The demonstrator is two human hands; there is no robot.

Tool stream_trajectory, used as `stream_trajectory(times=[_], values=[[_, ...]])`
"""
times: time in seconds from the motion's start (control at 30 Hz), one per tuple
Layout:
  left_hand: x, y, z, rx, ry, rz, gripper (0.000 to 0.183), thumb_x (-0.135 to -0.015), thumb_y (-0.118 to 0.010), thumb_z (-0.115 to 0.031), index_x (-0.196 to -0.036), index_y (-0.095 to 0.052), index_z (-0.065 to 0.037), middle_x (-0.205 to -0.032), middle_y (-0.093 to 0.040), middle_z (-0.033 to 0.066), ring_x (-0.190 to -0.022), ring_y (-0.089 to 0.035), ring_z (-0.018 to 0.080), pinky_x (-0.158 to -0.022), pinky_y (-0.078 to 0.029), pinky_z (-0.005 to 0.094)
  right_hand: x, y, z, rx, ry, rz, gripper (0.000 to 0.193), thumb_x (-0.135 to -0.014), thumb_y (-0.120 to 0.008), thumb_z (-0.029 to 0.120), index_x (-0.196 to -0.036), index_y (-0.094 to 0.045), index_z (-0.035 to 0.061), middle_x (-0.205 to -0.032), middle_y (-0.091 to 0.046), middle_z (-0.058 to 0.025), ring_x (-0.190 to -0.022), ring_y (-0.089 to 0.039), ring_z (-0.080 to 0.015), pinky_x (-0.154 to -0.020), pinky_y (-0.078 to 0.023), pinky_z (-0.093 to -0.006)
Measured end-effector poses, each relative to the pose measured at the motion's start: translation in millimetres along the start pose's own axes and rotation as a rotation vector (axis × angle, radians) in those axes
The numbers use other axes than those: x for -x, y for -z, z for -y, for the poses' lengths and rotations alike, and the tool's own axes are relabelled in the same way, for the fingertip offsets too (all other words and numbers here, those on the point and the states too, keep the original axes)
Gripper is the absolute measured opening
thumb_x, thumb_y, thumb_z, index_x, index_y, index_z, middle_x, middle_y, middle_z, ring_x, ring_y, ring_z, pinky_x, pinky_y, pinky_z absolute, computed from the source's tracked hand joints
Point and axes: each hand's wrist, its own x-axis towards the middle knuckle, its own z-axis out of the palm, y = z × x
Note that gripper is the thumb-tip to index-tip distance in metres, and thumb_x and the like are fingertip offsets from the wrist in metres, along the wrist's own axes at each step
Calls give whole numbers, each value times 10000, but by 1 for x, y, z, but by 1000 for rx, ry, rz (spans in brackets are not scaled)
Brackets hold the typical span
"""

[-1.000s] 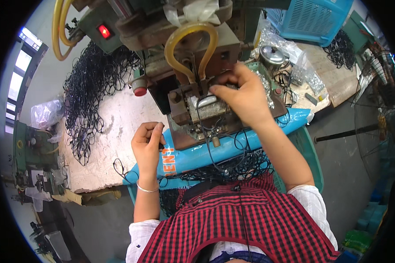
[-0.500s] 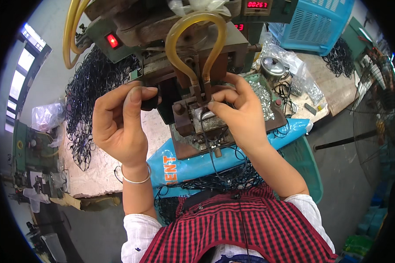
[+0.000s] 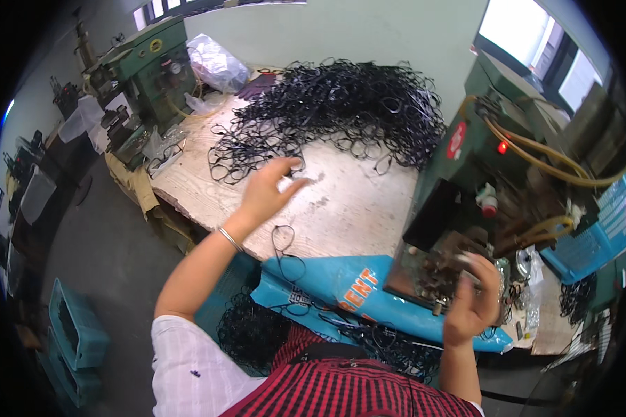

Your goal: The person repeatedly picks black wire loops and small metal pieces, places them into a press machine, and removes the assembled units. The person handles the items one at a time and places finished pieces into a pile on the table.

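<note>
Over the desk (image 3: 358,212), with fingers of left hand (image 3: 263,194) spread near black cord loops (image 3: 355,104) heaped there.
By the green press (image 3: 483,156), with right hand (image 3: 471,309) half-curled; cannot tell whether pinching anything.

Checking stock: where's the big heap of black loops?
In the head view's upper middle: the heap of black loops lies on the bench beyond the left hand, right of the plastic bag.

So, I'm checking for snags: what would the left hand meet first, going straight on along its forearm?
The left hand would probably meet the pile of black loops first; depth is unclear.
</note>
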Motion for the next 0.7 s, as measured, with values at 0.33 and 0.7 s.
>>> stream_trajectory(times=[0.33,0.7], values=[[-138,110,225,-260,485,-60,824,-945,-571,-668,-1376,-593,33,-1350,-635,262,-1285,-599,372,-1076,-453,415,-227,-341,-127,80,-42,38,147,-892,-645,152,-985,-734,80,-918,-736,-100,-915,-681,-299,-802,-529,-429],[-305,-13,413,190,611,160,956,-973,-350,-771,-1456,-518,37,-1448,-583,218,-1296,-596,312,-1119,-395,379,-383,-398,-319,663,-206,562,627,-949,-574,610,-1242,-708,72,-1221,-713,-169,-1187,-636,-360,-1021,-496,-452]])
